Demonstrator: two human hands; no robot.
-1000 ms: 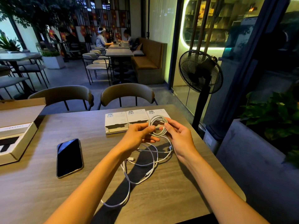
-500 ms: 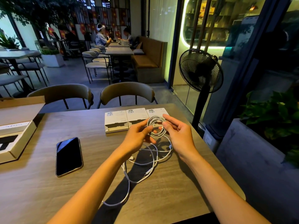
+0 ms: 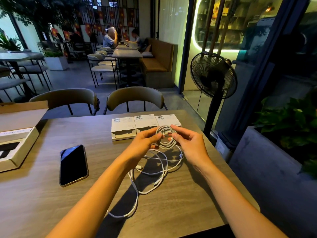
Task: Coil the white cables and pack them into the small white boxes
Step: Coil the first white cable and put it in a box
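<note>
Fingers of the left hand [image 3: 145,141] pinch the left side of the coil [image 3: 166,137]; thumb and fingers of the right hand [image 3: 188,143] pinch its right side, the remaining right fingers curled loosely. The coil is held upright between both hands, above the table [image 3: 51,194] and just in front of the right-hand box of three [image 3: 169,119]. Its loops appear gathered; whether a free tail is left cannot be told.

Below the hands, loose cables [image 3: 154,170] lie tangled on the table, one strand trailing toward the near edge. The boxes stand side by side; the left box [image 3: 122,127] shows an open flap facing the person, while the fronts of the middle box [image 3: 145,121] and the right-hand one are hidden behind the hands.

Step in hand, as judged: finishing the first coil, with packing not yet begun. The next move calls for keeping the loops pinched flat, squeezing the coil narrow enough for a box mouth, and sliding it in without the turns springing apart.

A phone [image 3: 73,165] lies to the left.
</note>
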